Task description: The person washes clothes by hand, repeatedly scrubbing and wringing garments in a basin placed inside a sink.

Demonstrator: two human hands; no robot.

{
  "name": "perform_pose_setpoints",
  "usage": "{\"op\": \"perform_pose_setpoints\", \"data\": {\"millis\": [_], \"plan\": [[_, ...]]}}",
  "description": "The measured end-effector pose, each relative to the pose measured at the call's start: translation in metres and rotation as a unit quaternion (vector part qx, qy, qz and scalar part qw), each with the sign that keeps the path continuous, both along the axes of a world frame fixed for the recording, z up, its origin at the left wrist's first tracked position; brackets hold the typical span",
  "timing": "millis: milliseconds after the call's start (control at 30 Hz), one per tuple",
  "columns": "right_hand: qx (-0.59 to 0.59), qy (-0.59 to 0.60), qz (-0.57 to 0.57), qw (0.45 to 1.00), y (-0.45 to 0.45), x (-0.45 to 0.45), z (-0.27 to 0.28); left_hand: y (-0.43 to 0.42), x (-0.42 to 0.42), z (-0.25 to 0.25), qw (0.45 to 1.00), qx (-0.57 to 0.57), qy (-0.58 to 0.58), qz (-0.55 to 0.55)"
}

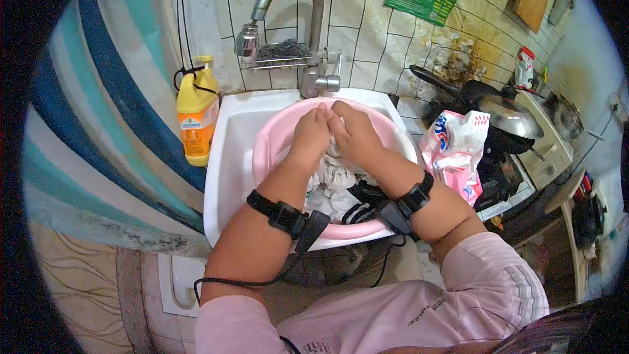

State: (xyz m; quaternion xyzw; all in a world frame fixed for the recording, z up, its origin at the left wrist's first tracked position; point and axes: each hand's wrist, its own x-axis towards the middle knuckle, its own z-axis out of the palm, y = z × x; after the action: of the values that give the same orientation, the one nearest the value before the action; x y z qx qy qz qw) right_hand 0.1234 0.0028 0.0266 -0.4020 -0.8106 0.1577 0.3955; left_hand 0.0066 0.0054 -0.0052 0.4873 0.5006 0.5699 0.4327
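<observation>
A pink basin [264,147] sits in the white sink [226,157], with white cloth [334,180] bunched inside it and a dark striped piece [363,200] near its front. Over the basin's far half, my left hand [312,132] and my right hand [355,134] are closed close together, knuckles up. White cloth runs down from between them, gripped by both. Their fingertips are largely hidden from this angle.
Behind the basin rises a metal faucet [313,19], beside a wire rack [282,59] holding a scouring pad. A yellow jug [196,118] hangs at left. At right are a detergent bag [455,151] and a stove area with a pan lid [508,117].
</observation>
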Motion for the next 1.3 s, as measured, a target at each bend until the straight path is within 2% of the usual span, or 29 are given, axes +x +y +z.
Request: {"op": "perform_pose_setpoints", "data": {"millis": [67,100,133,233,300,367,400,433,467,533,600,667,733,767,833,967,1033,1167,1233,1267,1300], "plan": [[0.042,-0.004,0.094,0.995,-0.018,-0.002,0.01,-0.003,-0.002,0.001,0.999,-0.025,-0.038,-0.007],[0.041,-0.006,0.095,0.995,-0.013,-0.002,0.007,-0.005,-0.001,0.002,1.0,-0.01,0.005,0.003],[0.023,0.024,0.076,0.997,-0.002,0.0,0.001,-0.006,0.0,0.002,0.999,0.006,0.048,0.013],[-0.008,0.064,0.054,0.996,0.035,0.004,-0.025,-0.003,0.0,0.002,0.999,-0.018,0.023,-0.038],[-0.018,0.073,0.054,0.996,0.038,0.006,-0.029,0.009,0.0,-0.011,0.999,-0.003,0.048,-0.013],[0.006,-0.01,-0.006,1.0,0.007,-0.001,-0.008,0.012,-0.004,-0.014,0.997,0.012,0.073,0.014],[0.006,-0.01,-0.005,1.0,-0.004,-0.003,-0.001,0.008,-0.007,-0.01,0.999,-0.017,-0.028,-0.033],[0.035,-0.003,0.049,0.998,-0.014,-0.004,0.005,0.006,-0.009,-0.009,0.987,-0.047,-0.128,-0.08],[0.063,0.003,0.102,0.993,-0.018,-0.005,0.008,0.005,-0.009,-0.007,0.987,-0.047,-0.129,-0.079],[0.055,-0.015,0.065,0.996,0.005,-0.003,-0.005,0.002,-0.006,-0.003,0.999,-0.014,-0.018,-0.035],[-0.019,0.042,0.006,0.999,0.029,0.003,-0.017,-0.01,0.004,0.009,0.998,-0.033,-0.003,-0.05],[0.011,0.051,0.036,0.998,0.04,0.008,-0.027,-0.011,0.005,0.013,0.997,-0.049,0.018,-0.063],[-0.006,0.018,-0.01,1.0,0.025,0.005,-0.016,-0.001,0.002,0.002,0.998,-0.009,0.043,-0.04],[-0.008,0.018,-0.01,1.0,0.015,0.003,-0.011,0.003,-0.001,-0.004,0.998,-0.011,0.043,-0.04],[0.033,-0.038,0.039,0.998,-0.003,-0.002,0.0,0.009,-0.007,-0.009,0.993,-0.067,-0.078,-0.062],[0.044,-0.005,0.056,0.997,0.003,-0.003,-0.004,0.006,-0.002,-0.011,0.997,0.0,-0.066,-0.027],[0.003,0.04,0.004,0.999,0.024,0.002,-0.013,0.003,-0.001,-0.002,0.997,-0.048,0.057,-0.032],[-0.021,-0.008,-0.032,0.999,0.009,0.004,-0.003,-0.002,0.002,0.001,0.994,0.002,0.105,0.004],[0.03,-0.009,0.037,0.999,-0.01,-0.001,0.006,-0.001,0.0,-0.001,1.0,-0.01,0.01,-0.019],[0.03,-0.009,0.038,0.999,-0.012,-0.003,0.006,-0.002,-0.001,-0.003,1.0,-0.011,0.01,-0.019],[0.052,0.018,0.075,0.996,-0.014,-0.003,0.005,-0.003,-0.002,-0.001,0.995,-0.027,-0.084,-0.045]]}}
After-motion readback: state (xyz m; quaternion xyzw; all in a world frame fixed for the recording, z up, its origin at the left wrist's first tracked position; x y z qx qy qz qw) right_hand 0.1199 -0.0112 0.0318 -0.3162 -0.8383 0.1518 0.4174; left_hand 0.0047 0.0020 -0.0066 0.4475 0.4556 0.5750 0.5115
